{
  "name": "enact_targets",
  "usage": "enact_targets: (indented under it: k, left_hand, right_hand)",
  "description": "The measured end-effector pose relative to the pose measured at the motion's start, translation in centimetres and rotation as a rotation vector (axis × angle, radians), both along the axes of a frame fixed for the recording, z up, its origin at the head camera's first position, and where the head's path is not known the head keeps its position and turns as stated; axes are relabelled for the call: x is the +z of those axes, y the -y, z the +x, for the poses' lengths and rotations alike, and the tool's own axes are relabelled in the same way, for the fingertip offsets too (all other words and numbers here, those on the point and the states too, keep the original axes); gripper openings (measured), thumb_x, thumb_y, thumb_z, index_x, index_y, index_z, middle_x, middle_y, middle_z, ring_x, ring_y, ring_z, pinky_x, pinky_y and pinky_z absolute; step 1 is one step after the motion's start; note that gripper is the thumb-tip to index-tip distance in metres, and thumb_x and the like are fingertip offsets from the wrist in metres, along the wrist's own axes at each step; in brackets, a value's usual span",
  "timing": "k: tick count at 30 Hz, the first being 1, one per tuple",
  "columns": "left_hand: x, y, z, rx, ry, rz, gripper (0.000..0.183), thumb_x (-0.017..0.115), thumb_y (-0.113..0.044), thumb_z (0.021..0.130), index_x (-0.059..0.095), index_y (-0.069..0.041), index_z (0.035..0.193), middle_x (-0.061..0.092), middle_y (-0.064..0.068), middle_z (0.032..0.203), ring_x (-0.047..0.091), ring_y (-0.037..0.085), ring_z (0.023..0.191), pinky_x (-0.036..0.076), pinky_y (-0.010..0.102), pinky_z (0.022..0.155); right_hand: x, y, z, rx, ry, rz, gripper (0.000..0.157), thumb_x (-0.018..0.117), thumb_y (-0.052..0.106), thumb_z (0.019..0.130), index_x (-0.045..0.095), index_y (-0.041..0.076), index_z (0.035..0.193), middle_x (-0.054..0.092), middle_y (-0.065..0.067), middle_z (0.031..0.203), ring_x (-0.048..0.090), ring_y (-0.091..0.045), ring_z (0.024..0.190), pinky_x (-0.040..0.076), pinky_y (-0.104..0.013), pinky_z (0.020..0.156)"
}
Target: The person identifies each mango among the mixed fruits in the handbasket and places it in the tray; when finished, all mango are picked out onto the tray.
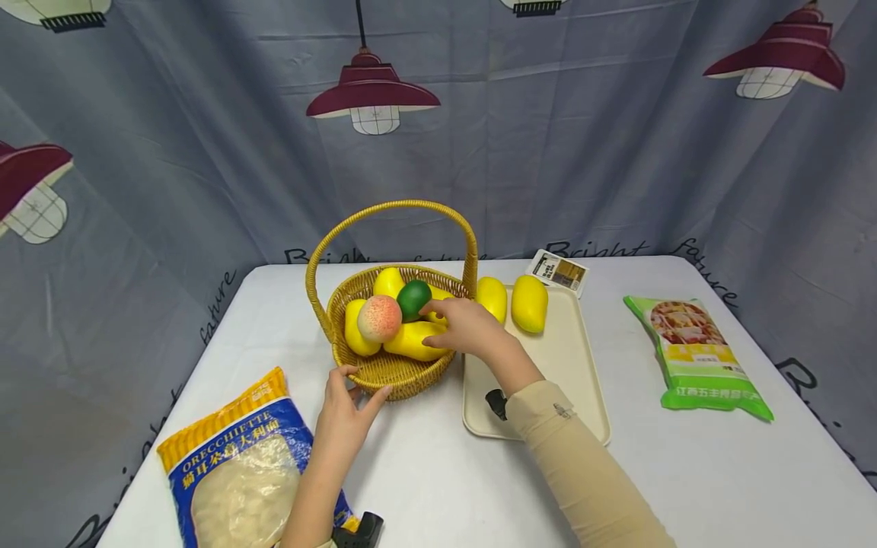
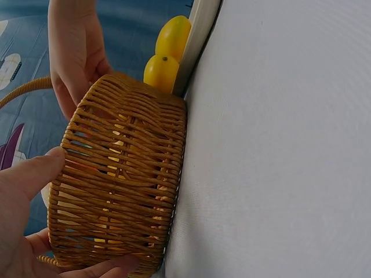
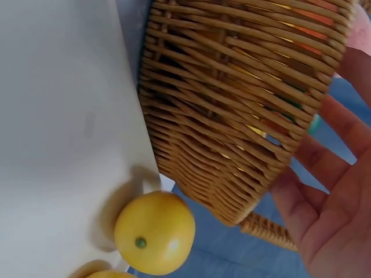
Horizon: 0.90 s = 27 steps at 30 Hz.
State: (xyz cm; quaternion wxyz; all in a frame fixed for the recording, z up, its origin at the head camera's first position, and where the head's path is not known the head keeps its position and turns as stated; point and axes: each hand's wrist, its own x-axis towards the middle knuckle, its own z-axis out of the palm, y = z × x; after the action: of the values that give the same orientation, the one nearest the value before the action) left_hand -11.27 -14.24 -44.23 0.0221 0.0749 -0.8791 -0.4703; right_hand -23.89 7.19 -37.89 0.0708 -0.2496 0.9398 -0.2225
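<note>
Tabletop [image 1: 425, 479]: spread with white, it carried everything here.
Orecchiette bag [image 1: 236, 476]: lay at the near left, partly under the left forearm.
Wicker basket [image 1: 418, 387]: stood upright left of the tray, its handle arching over fruit.
Cream tray [image 1: 558, 365]: sat flat, partly covered by the right arm.
Green packet [image 1: 699, 358]: lay at the right, well apart from the tray.
Hands: the left hand [image 1: 346, 415] gripped the basket's near rim, thumb and fingers wide apart; the right hand [image 1: 473, 327] reached over the basket's right rim, palm empty, fingers parted and loosely bent; whether its tips touched fruit, I could not tell.
Yellow fruits [image 1: 414, 340]: at least four filled the basket; two more [image 1: 530, 304] lay at the tray's far end.
Peach [image 1: 380, 318]: rested on yellow fruit.
Green fruit [image 1: 413, 300]: nestled beside the peach.
</note>
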Motion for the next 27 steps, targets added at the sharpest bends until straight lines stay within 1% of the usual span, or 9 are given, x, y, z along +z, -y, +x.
enact_targets:
  k: [3, 6, 8, 10, 13, 16, 19, 23, 27]
  left_hand:
    - [-0.1, 0.0, 0.0, 0.0, -0.002, 0.002, 0.073, 0.064, -0.057, 0.085, 0.031, -0.01, 0.13, 0.036, 0.021, 0.14, 0.053, 0.037, 0.121, 0.048, 0.051, 0.092]
    - [-0.1, -0.1, -0.1, -0.001, -0.012, 0.003, 0.071, 0.066, -0.053, 0.086, 0.031, -0.01, 0.13, 0.037, 0.021, 0.139, 0.053, 0.037, 0.12, 0.047, 0.051, 0.093]
    - [-0.1, -0.1, -0.1, -0.002, -0.021, 0.004, 0.069, 0.067, -0.051, 0.087, 0.031, -0.01, 0.129, 0.038, 0.022, 0.139, 0.053, 0.037, 0.12, 0.047, 0.051, 0.093]
    - [-0.1, 0.0, -0.1, -0.002, -0.021, 0.002, 0.07, 0.066, -0.053, 0.086, 0.031, -0.01, 0.129, 0.038, 0.021, 0.139, 0.053, 0.037, 0.12, 0.047, 0.051, 0.093]
    - [-0.1, 0.0, -0.1, -0.002, -0.016, 0.002, 0.072, 0.065, -0.056, 0.086, 0.031, -0.01, 0.129, 0.037, 0.021, 0.139, 0.053, 0.037, 0.121, 0.047, 0.051, 0.093]
    - [-0.1, 0.0, -0.1, -0.002, -0.009, 0.003, 0.074, 0.064, -0.058, 0.085, 0.03, -0.01, 0.13, 0.037, 0.022, 0.14, 0.052, 0.037, 0.121, 0.047, 0.051, 0.092]
    - [-0.1, 0.0, -0.1, -0.001, -0.006, 0.005, 0.075, 0.064, -0.06, 0.084, 0.03, -0.01, 0.13, 0.036, 0.021, 0.141, 0.052, 0.037, 0.122, 0.048, 0.051, 0.092]
    - [-0.1, 0.0, 0.0, -0.002, -0.005, 0.004, 0.076, 0.063, -0.061, 0.084, 0.03, -0.01, 0.129, 0.036, 0.021, 0.141, 0.052, 0.037, 0.122, 0.048, 0.051, 0.091]
    - [-0.1, 0.0, 0.0, -0.004, -0.009, 0.009, 0.076, 0.063, -0.061, 0.084, 0.03, -0.01, 0.129, 0.036, 0.021, 0.141, 0.052, 0.037, 0.122, 0.048, 0.051, 0.091]
  right_hand:
    - [-0.3, 0.4, -0.3, 0.023, -0.008, 0.041, 0.048, 0.077, 0.037, 0.083, 0.063, 0.018, 0.124, 0.065, -0.004, 0.12, 0.059, -0.021, 0.109, 0.046, -0.041, 0.093]
    - [-0.8, 0.8, -0.7, 0.037, -0.031, 0.106, 0.047, 0.076, 0.04, 0.082, 0.064, 0.02, 0.123, 0.065, 0.0, 0.12, 0.059, -0.02, 0.107, 0.045, -0.04, 0.093]
    - [-1.1, 1.1, -0.9, 0.046, -0.04, 0.149, 0.048, 0.076, 0.041, 0.083, 0.063, 0.024, 0.125, 0.064, 0.003, 0.121, 0.059, -0.02, 0.107, 0.045, -0.041, 0.093]
    - [-1.3, 1.3, -1.1, 0.052, -0.037, 0.17, 0.051, 0.076, 0.041, 0.083, 0.061, 0.027, 0.129, 0.063, 0.004, 0.124, 0.058, -0.022, 0.11, 0.044, -0.041, 0.095]
    - [-1.5, 1.6, -1.2, 0.051, -0.011, 0.172, 0.055, 0.076, 0.041, 0.082, 0.059, 0.03, 0.133, 0.062, 0.005, 0.128, 0.056, -0.024, 0.116, 0.042, -0.042, 0.099]
    - [-1.7, 1.7, -1.2, 0.046, 0.004, 0.175, 0.055, 0.077, 0.042, 0.082, 0.059, 0.031, 0.132, 0.061, 0.007, 0.129, 0.054, -0.024, 0.118, 0.039, -0.041, 0.102]
    - [-1.8, 1.7, -1.0, 0.052, 0.001, 0.182, 0.054, 0.076, 0.042, 0.082, 0.059, 0.031, 0.132, 0.059, 0.005, 0.131, 0.053, -0.024, 0.119, 0.039, -0.042, 0.102]
    - [-1.9, 1.9, -0.6, 0.06, -0.008, 0.18, 0.053, 0.076, 0.04, 0.083, 0.059, 0.03, 0.132, 0.056, 0.002, 0.135, 0.053, -0.024, 0.12, 0.043, -0.043, 0.098]
    - [-2.0, 2.0, -0.4, 0.067, -0.016, 0.19, 0.055, 0.075, 0.041, 0.083, 0.057, 0.031, 0.134, 0.056, 0.001, 0.135, 0.054, -0.023, 0.119, 0.045, -0.043, 0.095]
